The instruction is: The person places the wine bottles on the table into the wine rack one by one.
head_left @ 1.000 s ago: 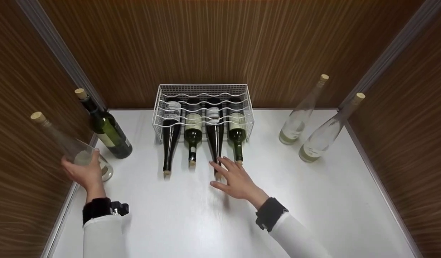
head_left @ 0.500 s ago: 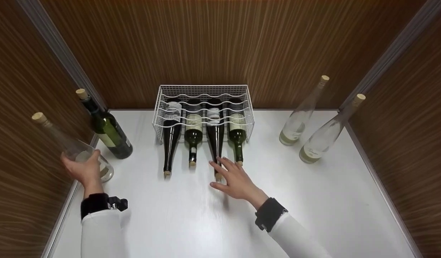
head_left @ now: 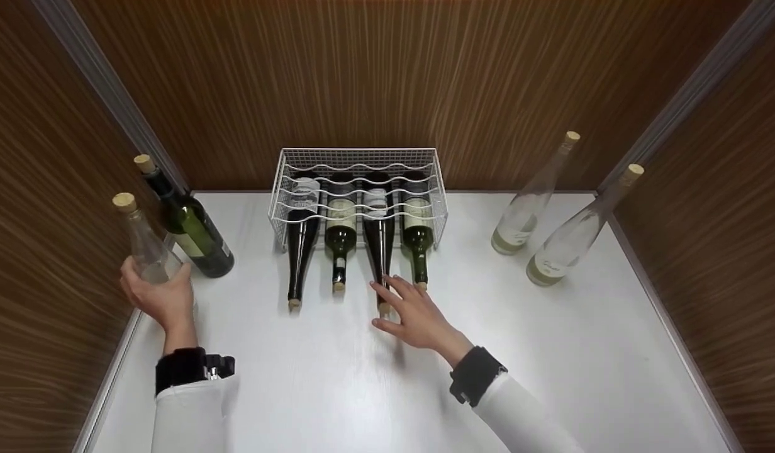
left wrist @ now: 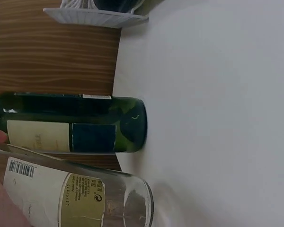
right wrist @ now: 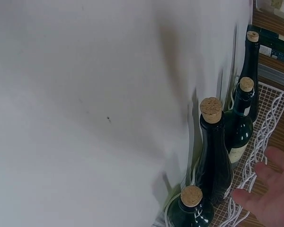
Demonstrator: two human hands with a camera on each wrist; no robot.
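Note:
My left hand (head_left: 161, 296) grips a clear glass bottle (head_left: 150, 248) with a cork, fingers and thumb wrapped round its body. Its lower part, with a gold and white label (left wrist: 83, 198), shows in the left wrist view. Just beyond it stands a corked green wine bottle (head_left: 199, 236). My right hand (head_left: 419, 318) hovers with spread fingers by the neck of a dark wine bottle (head_left: 379, 242); whether it touches is unclear. That bottle lies in a white wire rack (head_left: 359, 150) among several corked bottles, necks toward me.
Two clear corked bottles, one farther back (head_left: 519, 217) and one nearer (head_left: 563, 242), stand upright at the right on the white table (head_left: 337, 384). Wood-grain panels (head_left: 375, 75) enclose the table at the back and both sides.
My left hand has moved slightly right with the clear bottle, whose neck has swung right, closer to the green bottle. My right hand and the rack have stayed in place.

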